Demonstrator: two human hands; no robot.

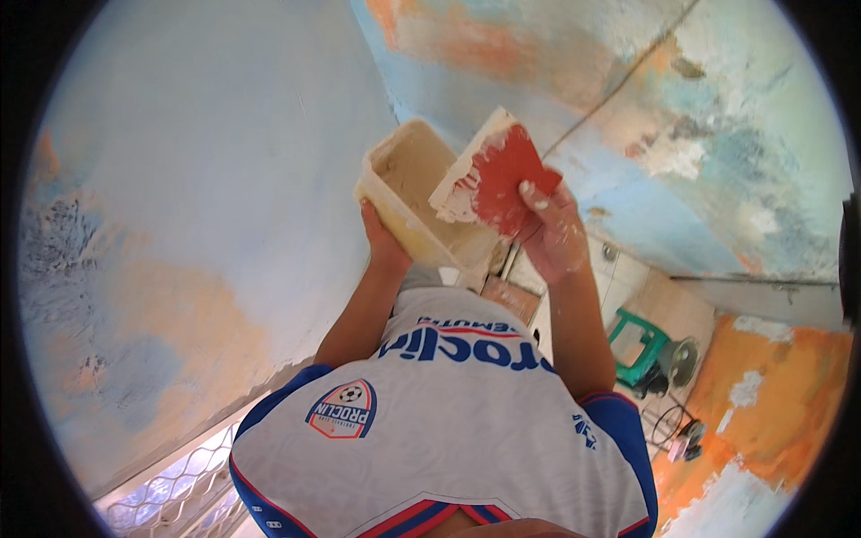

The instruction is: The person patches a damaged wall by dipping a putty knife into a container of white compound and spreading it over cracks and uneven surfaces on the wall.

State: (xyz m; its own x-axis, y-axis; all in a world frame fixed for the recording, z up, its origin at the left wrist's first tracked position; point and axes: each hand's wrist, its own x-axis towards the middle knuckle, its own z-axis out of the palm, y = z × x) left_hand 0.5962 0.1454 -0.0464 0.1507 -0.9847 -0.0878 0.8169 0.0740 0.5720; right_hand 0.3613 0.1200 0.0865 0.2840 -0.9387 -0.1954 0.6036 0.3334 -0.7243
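Observation:
My left hand (384, 242) grips a whitish rectangular plastic tub (400, 218) from its left side. The tub is tilted, and beige filler paste coats its inside. In my right hand (558, 238) is a red putty spreader (509, 177), pinched with the thumb on its face. Whitish paste covers the spreader's far and left edge and is smeared over its face. The spreader is just right of the tub and overlaps its opening; I cannot tell whether they touch. Paste specks mark my right thumb and hand.
A pale blue wall (233, 143) with orange patches rises at left; another patchy wall (619, 99) stands ahead and right, a cord (619, 82) running along it. Below right are a green stool (639, 363), a fan-like metal item (682, 363) and floor tiles (613, 285). Metal latticework (179, 484) is at lower left.

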